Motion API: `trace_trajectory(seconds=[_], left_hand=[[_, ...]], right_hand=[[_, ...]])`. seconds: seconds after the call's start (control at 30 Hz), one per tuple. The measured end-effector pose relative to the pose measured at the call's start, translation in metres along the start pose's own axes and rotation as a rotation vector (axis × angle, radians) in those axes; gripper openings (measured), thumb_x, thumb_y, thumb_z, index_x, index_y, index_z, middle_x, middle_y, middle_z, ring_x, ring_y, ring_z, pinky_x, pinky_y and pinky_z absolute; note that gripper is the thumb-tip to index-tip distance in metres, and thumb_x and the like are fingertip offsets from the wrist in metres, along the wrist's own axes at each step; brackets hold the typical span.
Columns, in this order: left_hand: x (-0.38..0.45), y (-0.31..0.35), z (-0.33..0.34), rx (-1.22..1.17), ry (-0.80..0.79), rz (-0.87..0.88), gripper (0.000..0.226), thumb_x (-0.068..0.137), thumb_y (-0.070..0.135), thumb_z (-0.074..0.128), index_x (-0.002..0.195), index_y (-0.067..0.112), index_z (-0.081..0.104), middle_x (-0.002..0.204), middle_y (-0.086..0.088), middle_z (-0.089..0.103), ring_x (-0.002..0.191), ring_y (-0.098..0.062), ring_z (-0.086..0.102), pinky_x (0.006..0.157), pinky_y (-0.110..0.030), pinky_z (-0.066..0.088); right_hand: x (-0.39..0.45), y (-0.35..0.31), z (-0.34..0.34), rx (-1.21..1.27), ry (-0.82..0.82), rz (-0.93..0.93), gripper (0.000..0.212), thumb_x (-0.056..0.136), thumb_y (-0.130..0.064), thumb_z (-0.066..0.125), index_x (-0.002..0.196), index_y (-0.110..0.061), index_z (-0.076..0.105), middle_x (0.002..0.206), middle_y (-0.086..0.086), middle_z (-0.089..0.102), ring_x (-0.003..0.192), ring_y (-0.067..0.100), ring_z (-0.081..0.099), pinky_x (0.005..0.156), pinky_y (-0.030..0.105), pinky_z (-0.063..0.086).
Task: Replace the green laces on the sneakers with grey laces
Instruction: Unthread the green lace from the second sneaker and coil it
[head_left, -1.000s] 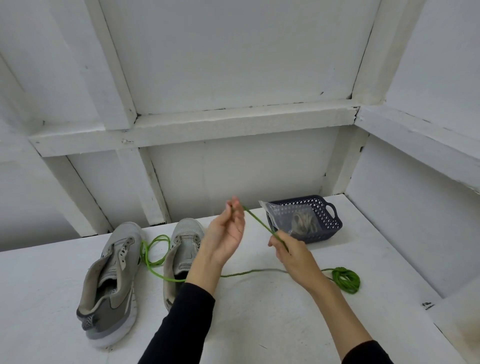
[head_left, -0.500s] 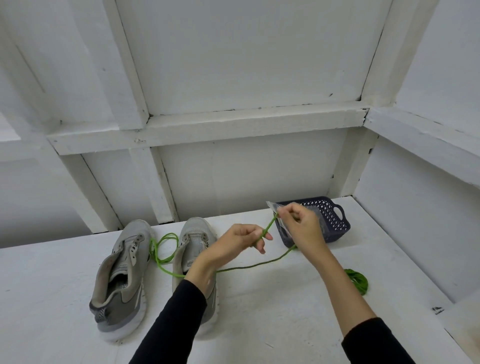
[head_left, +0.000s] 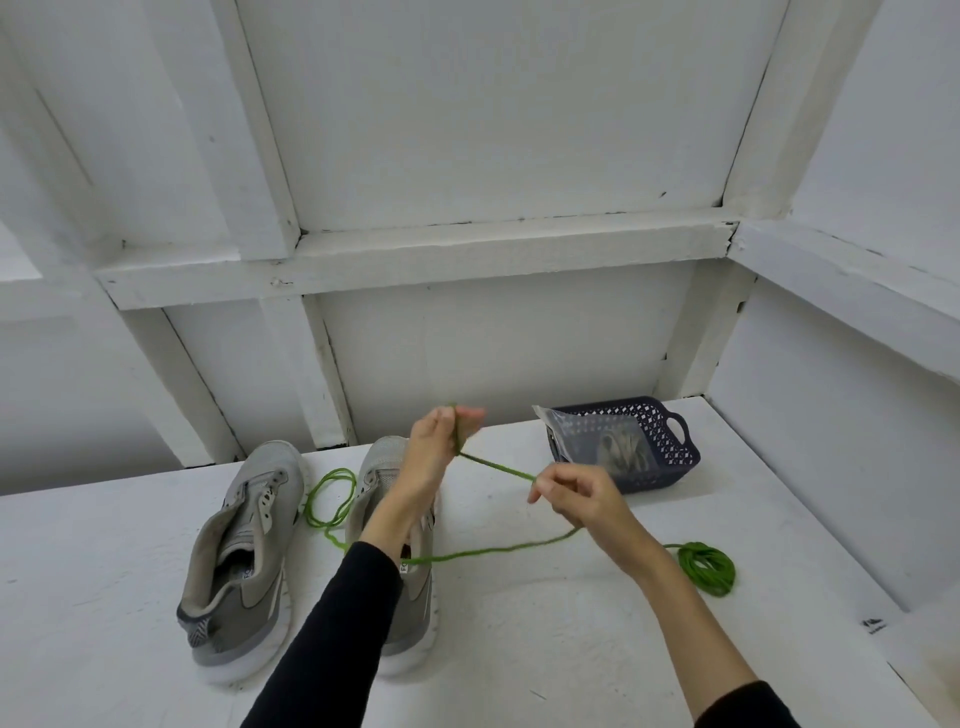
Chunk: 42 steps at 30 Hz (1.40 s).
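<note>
1. A person's left hand is raised above the white table, its fingers curled around turns of a green lace.
2. The right hand pinches the same lace between thumb and fingertips, just to the right; a short stretch runs taut between the two hands.
3. From the right hand the lace sags back left, crosses over the right sneaker and lies in a loose loop between both shoes.
4. The left grey sneaker lies just beside the right one, its eyelets bare; the left forearm hides much of the right sneaker.
5. A second green lace lies coiled on the table, right of the right wrist.
6. Behind the right hand stands a dark blue basket holding a clear bag of grey laces.
7. White panelled walls enclose the table.
</note>
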<state>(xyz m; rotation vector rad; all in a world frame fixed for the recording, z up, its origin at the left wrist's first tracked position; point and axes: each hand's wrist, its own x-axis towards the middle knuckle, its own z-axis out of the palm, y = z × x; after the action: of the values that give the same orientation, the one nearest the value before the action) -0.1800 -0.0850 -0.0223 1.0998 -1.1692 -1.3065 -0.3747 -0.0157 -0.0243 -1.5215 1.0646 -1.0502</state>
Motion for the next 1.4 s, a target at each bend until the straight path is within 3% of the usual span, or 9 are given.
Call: trace_trajectory(seconds=[0.13, 0.27, 0.4, 0.53, 0.83, 1.0, 1.1, 1.23, 1.4], left_hand=[[-0.017, -0.007, 0.008, 0.386, -0.335, -0.077, 0.035, 0.107, 0.018, 0.032, 0.095, 0.001, 0.061, 0.065, 0.000, 0.071, 0.056, -0.010, 0.058, 0.070, -0.028, 0.049], [-0.033, 0.012, 0.024, -0.117, -0.469, -0.264, 0.051, 0.107, 0.028, 0.027, 0.105, -0.009, 0.062, 0.040, 0.006, 0.033, 0.041, -0.005, 0.036, 0.090, -0.029, 0.054], [-0.027, 0.022, 0.020, -0.677, -0.397, -0.244, 0.047, 0.099, 0.030, 0.039, 0.117, -0.007, 0.060, 0.072, -0.005, 0.065, 0.043, -0.003, 0.048, 0.070, -0.021, 0.057], [-0.014, 0.020, 0.015, -0.673, -0.255, -0.209, 0.050, 0.104, 0.034, 0.032, 0.132, -0.007, 0.043, 0.135, -0.020, 0.056, 0.108, -0.027, 0.067, 0.086, -0.032, 0.058], [-0.021, 0.018, 0.011, 0.263, -0.580, -0.323, 0.089, 0.091, 0.067, 0.010, 0.106, 0.001, 0.068, 0.062, -0.005, 0.058, 0.059, -0.019, 0.057, 0.092, -0.035, 0.051], [-0.021, 0.033, 0.017, -0.353, -0.545, -0.349, 0.087, 0.086, 0.070, 0.018, 0.108, -0.002, 0.060, 0.052, 0.003, 0.043, 0.035, -0.006, 0.034, 0.082, -0.032, 0.057], [-0.011, 0.032, 0.005, -0.624, -0.346, -0.228, 0.086, 0.090, 0.068, 0.020, 0.132, -0.004, 0.044, 0.111, -0.011, 0.070, 0.080, -0.017, 0.071, 0.087, -0.030, 0.057], [-0.003, 0.020, -0.001, -0.211, -0.120, -0.234, 0.087, 0.091, 0.069, 0.016, 0.149, 0.004, 0.025, 0.150, -0.007, 0.044, 0.130, -0.033, 0.050, 0.112, -0.045, 0.035], [-0.019, 0.005, 0.009, 0.353, -0.433, -0.275, 0.088, 0.075, 0.080, 0.012, 0.120, 0.021, 0.058, 0.100, -0.004, 0.073, 0.085, -0.023, 0.072, 0.111, -0.045, 0.038]], right_hand=[[0.019, -0.018, -0.005, 0.014, 0.222, -0.038, 0.024, 0.097, -0.014, 0.056, 0.077, -0.006, 0.066, 0.050, -0.012, 0.045, 0.048, 0.001, 0.035, 0.049, 0.013, 0.028], [0.033, -0.009, -0.009, -0.087, 0.405, 0.011, 0.022, 0.095, -0.023, 0.058, 0.080, -0.010, 0.068, 0.062, -0.012, 0.061, 0.057, -0.006, 0.051, 0.059, 0.014, 0.040], [0.026, 0.012, -0.004, -0.186, 0.222, 0.103, 0.024, 0.096, -0.025, 0.057, 0.079, -0.015, 0.070, 0.058, -0.016, 0.056, 0.053, -0.004, 0.043, 0.062, 0.023, 0.036], [0.012, 0.003, 0.004, -0.212, -0.079, 0.147, 0.025, 0.099, -0.023, 0.052, 0.087, -0.015, 0.073, 0.058, -0.019, 0.053, 0.057, -0.001, 0.041, 0.059, 0.012, 0.037], [0.022, -0.015, -0.012, -0.095, 0.253, 0.047, 0.027, 0.094, -0.024, 0.061, 0.074, -0.006, 0.064, 0.044, -0.015, 0.045, 0.044, -0.002, 0.038, 0.051, 0.010, 0.032], [0.025, 0.009, -0.003, -0.101, 0.289, 0.065, 0.032, 0.094, -0.033, 0.058, 0.075, -0.007, 0.062, 0.049, -0.013, 0.038, 0.049, 0.002, 0.032, 0.051, 0.017, 0.026], [0.019, 0.020, 0.000, -0.133, 0.116, 0.173, 0.031, 0.098, -0.031, 0.052, 0.080, -0.011, 0.067, 0.053, -0.014, 0.037, 0.054, 0.006, 0.034, 0.052, 0.015, 0.030], [0.006, 0.011, -0.006, -0.037, -0.214, 0.284, 0.030, 0.100, -0.028, 0.050, 0.083, -0.013, 0.069, 0.055, -0.007, 0.032, 0.049, 0.007, 0.025, 0.046, 0.018, 0.021], [0.019, -0.003, -0.016, 0.135, 0.097, 0.195, 0.028, 0.096, -0.025, 0.056, 0.075, -0.010, 0.067, 0.052, -0.005, 0.030, 0.049, 0.009, 0.022, 0.046, 0.019, 0.018]])
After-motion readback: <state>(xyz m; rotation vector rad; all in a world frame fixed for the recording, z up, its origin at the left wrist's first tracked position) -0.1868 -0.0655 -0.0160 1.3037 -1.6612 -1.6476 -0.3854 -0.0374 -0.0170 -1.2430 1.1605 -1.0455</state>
